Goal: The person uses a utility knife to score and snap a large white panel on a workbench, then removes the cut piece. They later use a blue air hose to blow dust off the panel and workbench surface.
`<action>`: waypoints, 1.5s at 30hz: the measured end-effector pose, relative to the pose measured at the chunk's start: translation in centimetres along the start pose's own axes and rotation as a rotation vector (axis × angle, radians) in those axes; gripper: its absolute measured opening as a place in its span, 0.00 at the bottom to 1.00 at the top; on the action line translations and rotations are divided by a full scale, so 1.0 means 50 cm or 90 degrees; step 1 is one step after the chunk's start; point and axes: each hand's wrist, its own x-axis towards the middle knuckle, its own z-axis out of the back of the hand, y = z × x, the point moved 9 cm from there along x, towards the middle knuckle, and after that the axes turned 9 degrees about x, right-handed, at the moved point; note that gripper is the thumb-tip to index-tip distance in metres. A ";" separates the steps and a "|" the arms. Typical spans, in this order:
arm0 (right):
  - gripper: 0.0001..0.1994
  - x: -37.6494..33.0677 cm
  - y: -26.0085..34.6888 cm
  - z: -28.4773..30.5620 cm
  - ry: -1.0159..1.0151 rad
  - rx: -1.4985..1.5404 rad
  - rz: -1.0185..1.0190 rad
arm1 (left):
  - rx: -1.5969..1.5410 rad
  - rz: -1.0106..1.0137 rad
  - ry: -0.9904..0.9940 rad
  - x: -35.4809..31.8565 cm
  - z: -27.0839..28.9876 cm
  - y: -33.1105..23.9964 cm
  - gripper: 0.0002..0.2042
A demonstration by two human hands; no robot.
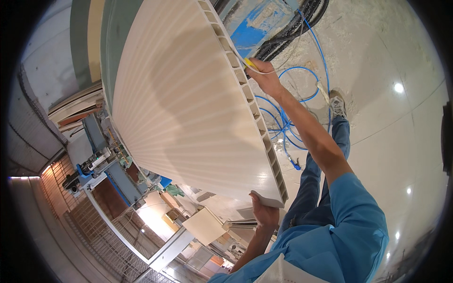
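Note:
A large cream hollow-core panel fills the middle, with a row of open cells along its right edge. My left hand grips the panel's near corner, thumb on top and the other fingers hidden. My right hand is closed at the cell-lined edge, farther up. In it is a small yellow tool, mostly covered by the fingers, whose kind I cannot make out. A thin pale strip loops past that hand and curves away from the panel edge.
A coiled blue air hose with a nozzle lies on the tiled floor beside my legs. Black cables and a dusty blue machine part stand beyond the panel. At left is a machine on a frame.

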 end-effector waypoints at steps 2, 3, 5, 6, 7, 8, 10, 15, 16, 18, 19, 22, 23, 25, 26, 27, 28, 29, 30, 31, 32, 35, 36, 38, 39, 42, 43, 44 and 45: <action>0.11 0.013 0.001 0.002 0.004 -0.003 0.008 | -0.013 0.004 -0.011 -0.001 0.006 0.003 0.29; 0.11 0.014 0.000 0.004 0.006 0.003 0.005 | -0.010 0.009 -0.007 0.000 0.008 0.007 0.29; 0.11 -0.001 0.002 0.008 0.010 0.000 -0.001 | -0.003 0.023 -0.028 -0.004 0.028 0.019 0.30; 0.10 -0.014 0.005 0.012 0.008 -0.009 0.000 | -0.009 0.030 -0.031 -0.004 0.038 0.027 0.30; 0.10 -0.031 0.012 0.014 0.002 -0.016 0.003 | -0.015 0.037 -0.036 -0.006 0.052 0.034 0.29; 0.10 -0.057 0.013 0.008 0.008 -0.018 -0.019 | -0.019 0.045 -0.042 -0.010 0.069 0.040 0.29; 0.10 -0.109 0.020 0.006 0.006 -0.026 -0.053 | -0.032 0.062 -0.058 -0.020 0.107 0.058 0.30; 0.20 -0.178 0.045 -0.001 0.045 -0.011 -0.025 | -0.034 0.093 -0.099 -0.044 0.199 0.098 0.31; 0.22 -0.184 0.049 -0.002 0.047 -0.025 -0.010 | -0.035 0.087 -0.099 -0.047 0.210 0.101 0.32; 0.25 -0.194 0.052 -0.004 0.046 -0.044 0.007 | -0.040 0.086 -0.099 -0.052 0.227 0.108 0.32; 0.25 -0.200 0.053 -0.005 0.040 -0.050 0.010 | -0.041 0.093 -0.097 -0.056 0.232 0.111 0.32; 0.25 -0.210 0.054 -0.005 0.018 -0.042 0.017 | -0.023 0.103 -0.100 -0.058 0.244 0.118 0.33; 0.25 -0.212 0.053 -0.005 0.011 -0.033 0.020 | -0.018 0.094 -0.098 -0.057 0.245 0.116 0.33; 0.23 -0.212 0.052 -0.010 0.013 -0.027 0.030 | -0.021 0.098 -0.102 -0.055 0.251 0.119 0.34; 0.22 -0.211 0.053 -0.011 0.007 -0.016 0.041 | -0.026 0.086 -0.081 -0.053 0.247 0.116 0.34; 0.21 -0.211 0.047 -0.013 0.003 -0.011 0.031 | -0.028 0.100 -0.100 -0.053 0.254 0.120 0.34; 0.20 -0.213 0.043 -0.014 -0.008 0.000 0.027 | -0.032 0.107 -0.098 -0.053 0.256 0.121 0.34; 0.19 -0.215 0.040 -0.015 -0.019 0.010 0.024 | -0.031 0.108 -0.087 -0.052 0.254 0.121 0.34; 0.18 -0.220 0.038 -0.017 -0.024 0.004 0.018 | -0.025 0.110 -0.086 -0.052 0.254 0.122 0.34; 0.17 -0.227 0.036 -0.021 -0.031 0.000 0.012 | -0.014 0.107 -0.079 -0.053 0.252 0.120 0.34; 0.17 -0.234 0.032 -0.022 -0.048 -0.004 -0.008 | -0.004 0.104 -0.071 -0.053 0.249 0.119 0.34; 0.14 -0.256 0.046 -0.028 -0.069 -0.045 0.008 | 0.015 0.073 -0.074 -0.056 0.243 0.111 0.35; 0.11 -0.256 0.043 -0.029 -0.064 -0.008 -0.004 | 0.009 0.092 -0.110 -0.058 0.250 0.115 0.35; 0.09 -0.249 0.032 -0.025 -0.065 -0.038 -0.038 | 0.010 0.112 -0.103 -0.059 0.243 0.119 0.35; 0.08 -0.242 0.028 -0.020 -0.072 -0.049 -0.046 | 0.008 0.114 -0.115 -0.060 0.244 0.118 0.35; 0.06 -0.231 0.029 -0.022 -0.063 -0.053 -0.022 | 0.005 0.111 -0.124 -0.059 0.245 0.115 0.35; 0.06 -0.232 0.031 -0.020 -0.078 -0.059 -0.013 | 0.010 0.111 -0.114 -0.058 0.242 0.114 0.35; 0.06 -0.236 0.034 -0.020 -0.094 -0.064 -0.005 | 0.009 0.113 -0.118 -0.058 0.244 0.116 0.35; 0.06 -0.241 0.034 -0.021 -0.109 -0.072 -0.009 | 0.019 0.099 -0.105 -0.057 0.242 0.112 0.35</action>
